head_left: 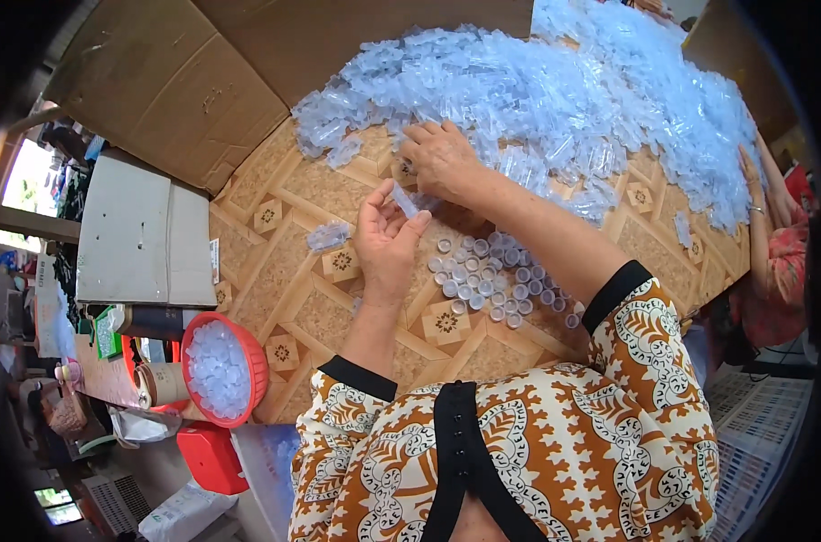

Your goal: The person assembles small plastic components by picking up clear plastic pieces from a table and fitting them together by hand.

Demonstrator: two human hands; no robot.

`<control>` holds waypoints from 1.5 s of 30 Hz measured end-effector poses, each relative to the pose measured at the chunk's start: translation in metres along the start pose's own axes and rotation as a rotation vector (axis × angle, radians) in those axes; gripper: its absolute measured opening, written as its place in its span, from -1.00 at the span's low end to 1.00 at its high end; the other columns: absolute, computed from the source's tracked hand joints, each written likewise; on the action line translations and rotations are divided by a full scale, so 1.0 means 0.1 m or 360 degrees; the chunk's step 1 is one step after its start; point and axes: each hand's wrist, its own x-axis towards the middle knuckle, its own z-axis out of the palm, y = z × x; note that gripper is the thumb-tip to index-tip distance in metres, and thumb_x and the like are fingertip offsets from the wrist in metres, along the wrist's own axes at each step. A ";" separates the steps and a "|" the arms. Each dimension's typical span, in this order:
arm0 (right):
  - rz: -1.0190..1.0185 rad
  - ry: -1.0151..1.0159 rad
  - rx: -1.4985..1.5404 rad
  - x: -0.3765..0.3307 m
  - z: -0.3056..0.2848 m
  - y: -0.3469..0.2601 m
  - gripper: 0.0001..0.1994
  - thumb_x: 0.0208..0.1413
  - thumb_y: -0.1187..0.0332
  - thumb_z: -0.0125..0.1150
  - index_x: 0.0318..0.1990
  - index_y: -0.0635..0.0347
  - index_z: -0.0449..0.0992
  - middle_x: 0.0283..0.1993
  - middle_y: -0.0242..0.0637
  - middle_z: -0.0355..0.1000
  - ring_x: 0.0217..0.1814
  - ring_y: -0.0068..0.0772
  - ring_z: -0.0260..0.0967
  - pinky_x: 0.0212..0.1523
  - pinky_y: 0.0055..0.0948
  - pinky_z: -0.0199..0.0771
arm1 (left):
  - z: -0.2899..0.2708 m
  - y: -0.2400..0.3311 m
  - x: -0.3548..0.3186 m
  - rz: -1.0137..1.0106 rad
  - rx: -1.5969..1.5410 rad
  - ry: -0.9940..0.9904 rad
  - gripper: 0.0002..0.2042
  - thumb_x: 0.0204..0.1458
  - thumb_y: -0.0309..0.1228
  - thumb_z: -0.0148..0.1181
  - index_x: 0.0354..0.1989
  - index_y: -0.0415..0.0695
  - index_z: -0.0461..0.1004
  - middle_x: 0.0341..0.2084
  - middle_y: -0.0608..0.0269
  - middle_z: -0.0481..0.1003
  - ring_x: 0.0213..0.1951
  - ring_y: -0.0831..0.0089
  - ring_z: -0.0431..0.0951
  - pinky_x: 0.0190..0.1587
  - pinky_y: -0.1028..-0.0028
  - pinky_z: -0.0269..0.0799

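My left hand (388, 230) is closed on a clear plastic tube (403, 199), holding it between thumb and fingers above the table. Just beyond it, my right hand (442, 161) reaches to the near edge of a large heap of clear plastic tubes (483, 86). Its fingers bend down there, and what they touch is hidden. Several small round translucent caps (496, 278) lie in a loose group below my right forearm. Left of my left hand, a few clear tubes (328, 236) rest together on the tabletop.
Brown cardboard sheets (166, 81) wall the table's far and left sides. A red basket (219, 370) full of translucent pieces stands at the left edge, with a red container (211, 459) below it. Another person's arm (761, 212) reaches the heap at the right.
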 end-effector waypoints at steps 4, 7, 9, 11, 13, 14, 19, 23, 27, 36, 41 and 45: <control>-0.0068 0.0126 0.0034 -0.04 -0.03 0.01 -0.75 -0.10 0.35 0.23 -0.21 0.11 0.62 -0.06 -0.27 0.48 0.09 -0.20 0.38 0.06 -0.21 0.26 | 0.00 0.00 0.00 0.0011 -0.0008 -0.0001 -0.41 0.02 -0.70 0.27 0.24 -0.28 0.20 -0.04 0.08 0.42 -0.01 0.45 0.49 0.02 0.49 0.51; 0.0031 -0.0305 0.0172 -0.02 -0.15 -0.06 -0.74 -0.03 0.35 0.26 -0.13 0.11 0.60 0.12 -0.25 0.46 0.21 -0.21 0.34 0.13 -0.21 0.27 | -0.01 0.00 -0.01 0.0024 -0.0004 0.0011 -0.42 0.02 -0.69 0.26 0.24 -0.28 0.20 -0.04 0.08 0.42 -0.02 0.45 0.49 0.02 0.49 0.51; 0.0078 -0.0222 0.0409 0.01 -0.17 -0.08 -0.75 -0.02 0.37 0.27 -0.14 0.13 0.61 -0.01 -0.22 0.54 0.11 -0.15 0.41 0.08 -0.15 0.36 | -0.02 -0.02 0.00 0.0032 -0.0015 0.0009 -0.42 0.03 -0.69 0.26 0.24 -0.28 0.20 -0.05 0.09 0.42 -0.03 0.45 0.50 0.01 0.49 0.50; 0.0062 -0.0113 0.0467 0.06 -0.13 -0.06 -0.75 -0.01 0.38 0.27 -0.14 0.14 0.61 -0.07 -0.20 0.55 0.06 -0.12 0.44 0.06 -0.13 0.40 | 0.00 -0.01 0.00 0.0030 -0.0002 0.0017 -0.43 0.03 -0.68 0.26 0.24 -0.28 0.20 -0.05 0.09 0.42 -0.03 0.46 0.50 0.01 0.50 0.50; 0.0044 -0.0006 0.0529 0.13 -0.10 -0.05 -0.76 -0.01 0.39 0.27 -0.14 0.14 0.61 -0.12 -0.18 0.57 0.00 -0.09 0.47 0.03 -0.12 0.43 | 0.02 -0.01 -0.02 0.0028 0.0011 0.0028 -0.43 0.04 -0.68 0.26 0.24 -0.28 0.20 -0.05 0.10 0.42 -0.04 0.46 0.50 0.00 0.50 0.50; 0.0046 0.0004 0.0518 0.18 -0.08 -0.07 -0.76 0.00 0.39 0.26 -0.14 0.14 0.62 -0.14 -0.18 0.57 -0.01 -0.09 0.48 0.02 -0.12 0.45 | 0.03 0.01 -0.03 0.0018 0.0050 0.0030 -0.43 0.03 -0.67 0.27 0.24 -0.28 0.22 -0.03 0.10 0.42 -0.03 0.46 0.48 0.03 0.49 0.48; -0.0036 0.0079 0.0566 0.48 0.15 -0.15 -0.76 0.01 0.36 0.27 -0.13 0.10 0.63 -0.12 -0.19 0.57 -0.01 -0.08 0.48 0.02 -0.11 0.46 | 0.02 -0.02 -0.06 0.0128 0.0145 0.0045 -0.43 0.04 -0.66 0.27 0.25 -0.28 0.21 0.00 0.10 0.40 -0.04 0.47 0.47 0.02 0.49 0.49; 0.0053 0.0015 0.0488 0.61 0.31 -0.25 -0.67 -0.02 0.36 0.25 -0.03 0.00 0.60 0.02 -0.23 0.53 0.10 -0.08 0.42 0.11 -0.11 0.38 | -0.01 -0.03 -0.04 0.0311 0.0288 0.0163 -0.40 0.05 -0.65 0.27 0.27 -0.26 0.18 -0.01 0.12 0.34 -0.05 0.48 0.46 0.02 0.51 0.48; 0.0080 -0.0139 0.0218 0.66 0.33 -0.34 -0.62 -0.07 0.36 0.26 -0.01 -0.02 0.58 0.05 -0.24 0.49 0.17 -0.16 0.35 0.16 -0.17 0.29 | -0.02 -0.01 -0.04 0.0361 0.0305 0.0224 -0.39 0.04 -0.65 0.28 0.28 -0.25 0.18 -0.02 0.12 0.31 -0.06 0.48 0.46 0.02 0.52 0.47; 0.0082 -0.0170 0.0504 0.47 0.03 -0.15 -0.83 -0.02 0.37 0.25 -0.24 0.12 0.54 -0.15 -0.20 0.52 0.00 -0.09 0.43 0.00 -0.14 0.41 | -0.03 0.01 -0.07 0.0334 0.0232 0.0273 -0.39 0.02 -0.55 0.33 0.26 -0.26 0.22 0.28 0.12 0.20 0.11 0.39 0.29 0.13 0.40 0.34; -0.0103 0.0251 0.0542 -0.06 -0.39 0.02 -0.88 0.01 0.48 0.24 -0.27 0.16 0.48 -0.20 -0.17 0.50 -0.05 -0.06 0.44 -0.07 -0.19 0.46 | -0.03 0.03 -0.09 0.0319 0.0241 0.0251 -0.38 0.01 -0.58 0.32 0.27 -0.27 0.20 0.23 0.06 0.21 0.07 0.42 0.32 0.11 0.44 0.36; -0.0110 -0.0039 0.0342 -0.54 -0.72 0.08 -0.86 -0.09 0.47 0.23 -0.32 0.20 0.47 -0.26 -0.17 0.48 -0.13 -0.05 0.45 -0.12 -0.14 0.44 | 0.07 0.10 -0.10 0.0311 0.0147 0.0113 -0.43 0.04 -0.66 0.27 0.25 -0.25 0.23 0.02 0.13 0.36 -0.03 0.49 0.45 0.04 0.51 0.47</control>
